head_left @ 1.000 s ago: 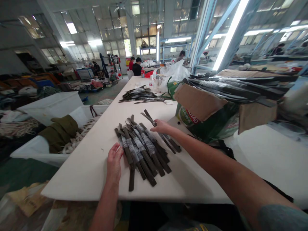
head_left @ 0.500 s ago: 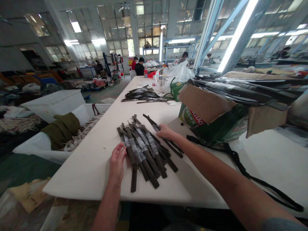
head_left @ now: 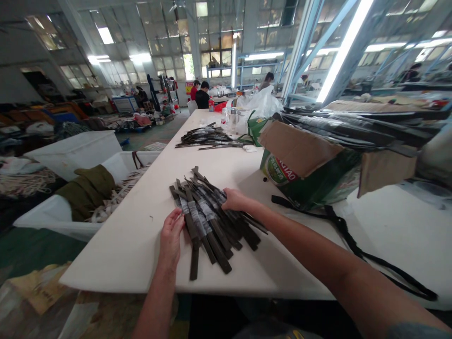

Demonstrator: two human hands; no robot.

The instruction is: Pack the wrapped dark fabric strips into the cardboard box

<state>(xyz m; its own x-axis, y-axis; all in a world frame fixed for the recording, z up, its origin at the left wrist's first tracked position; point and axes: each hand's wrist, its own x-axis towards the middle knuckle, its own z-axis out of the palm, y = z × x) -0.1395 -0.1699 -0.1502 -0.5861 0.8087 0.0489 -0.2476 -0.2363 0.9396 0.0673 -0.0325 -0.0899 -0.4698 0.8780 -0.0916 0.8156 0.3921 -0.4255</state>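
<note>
The pile of banded dark straps (head_left: 208, 221) lies on the tabletop (head_left: 134, 245) between my hands, its long axis running far-left to near-right. My left hand (head_left: 171, 238) presses open and flat against its left edge. My right hand (head_left: 233, 200) rests on its far-right side, and I cannot tell whether it grips.

White table (head_left: 141, 245) — strap bundles (head_left: 208, 221), box (head_left: 307, 169)

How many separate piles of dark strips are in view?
3. The near pile lies between the left hand and right hand; the far pile farther along the white table; the top pile on the cardboard box. More may be hidden.
</note>
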